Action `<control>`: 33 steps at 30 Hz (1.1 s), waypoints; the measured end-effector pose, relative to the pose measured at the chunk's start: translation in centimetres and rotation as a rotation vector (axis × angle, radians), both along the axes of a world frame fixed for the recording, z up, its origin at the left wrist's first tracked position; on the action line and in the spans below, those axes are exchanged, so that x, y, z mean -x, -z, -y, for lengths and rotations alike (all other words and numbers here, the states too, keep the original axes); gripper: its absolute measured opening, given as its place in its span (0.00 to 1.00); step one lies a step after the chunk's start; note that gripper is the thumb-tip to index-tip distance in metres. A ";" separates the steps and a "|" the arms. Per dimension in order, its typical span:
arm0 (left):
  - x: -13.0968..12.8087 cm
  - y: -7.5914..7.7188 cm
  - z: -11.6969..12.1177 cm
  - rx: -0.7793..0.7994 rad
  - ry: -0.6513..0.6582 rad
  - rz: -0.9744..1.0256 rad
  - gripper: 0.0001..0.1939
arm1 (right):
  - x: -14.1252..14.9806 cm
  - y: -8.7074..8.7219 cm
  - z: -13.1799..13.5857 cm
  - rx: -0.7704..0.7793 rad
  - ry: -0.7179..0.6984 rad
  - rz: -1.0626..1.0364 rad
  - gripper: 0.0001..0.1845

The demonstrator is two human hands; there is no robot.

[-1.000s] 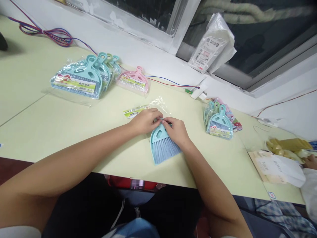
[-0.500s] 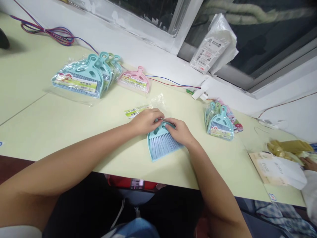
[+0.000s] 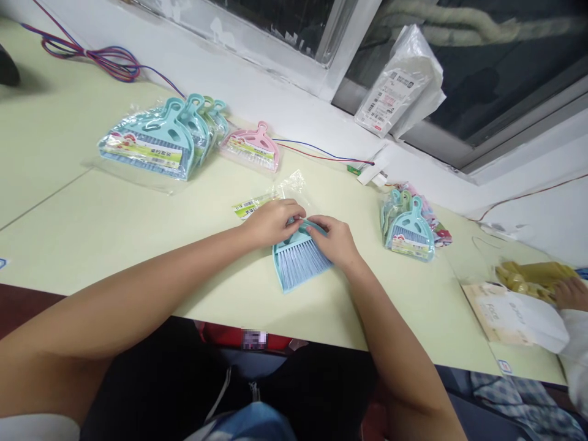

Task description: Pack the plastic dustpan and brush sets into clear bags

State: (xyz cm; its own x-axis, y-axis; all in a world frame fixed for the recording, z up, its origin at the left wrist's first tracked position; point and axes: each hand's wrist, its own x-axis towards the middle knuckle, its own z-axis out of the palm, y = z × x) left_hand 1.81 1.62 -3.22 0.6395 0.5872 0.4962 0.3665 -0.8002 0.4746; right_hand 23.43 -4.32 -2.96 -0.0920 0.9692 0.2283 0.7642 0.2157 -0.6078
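A light-blue dustpan with a blue-bristled brush [image 3: 303, 264] nested in it rests on the table in front of me, its bristle end towards me. My left hand [image 3: 274, 222] is closed at the upper left of the set, thumb and fingers pinched around its handle end. My right hand [image 3: 336, 240] grips the upper right side, thumb on top. Both hands cover the handle. Just behind them lies a crumpled clear plastic wrapper [image 3: 296, 185], and a green and white label card [image 3: 250, 206] sits by my left hand.
Wrapped dustpan sets [image 3: 151, 138] are stacked at the back left, beside a pink set [image 3: 252, 147]. More wrapped sets [image 3: 410, 229] stand at the right. A cable bundle [image 3: 110, 61] lies far left. At far right, a co-worker's hand [image 3: 572, 293] touches a yellow packet [image 3: 535, 275].
The dustpan's bristle end has shifted slightly away from me, and my right hand has tilted a little with it. The co-worker's hand has moved onto the yellow packet.
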 end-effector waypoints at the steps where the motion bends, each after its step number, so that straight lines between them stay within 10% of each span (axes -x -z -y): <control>1: 0.0 0.0 0.0 0.003 -0.002 -0.001 0.08 | 0.1 0.3 -0.2 0.003 0.009 -0.048 0.12; 12: 0.3 -0.3 -0.3 0.016 -0.034 0.038 0.12 | 0.1 0.3 -0.3 0.004 0.111 -0.045 0.12; 20: 2.9 -0.1 -4.6 0.061 -0.493 -0.136 0.23 | -0.4 1.8 -1.3 0.029 0.102 -0.205 0.13; 33: 2.8 -1.3 -4.2 0.096 -0.388 -0.034 0.19 | -0.8 1.9 -1.5 -0.027 0.142 -0.264 0.12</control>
State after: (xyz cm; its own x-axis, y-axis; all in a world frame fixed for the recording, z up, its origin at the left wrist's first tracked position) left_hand -1.01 5.83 -1.95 0.3765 0.8311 0.4093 0.6497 -0.5518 0.5229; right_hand 24.26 -2.82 -4.85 0.1100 0.9615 0.2518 0.6046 0.1363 -0.7848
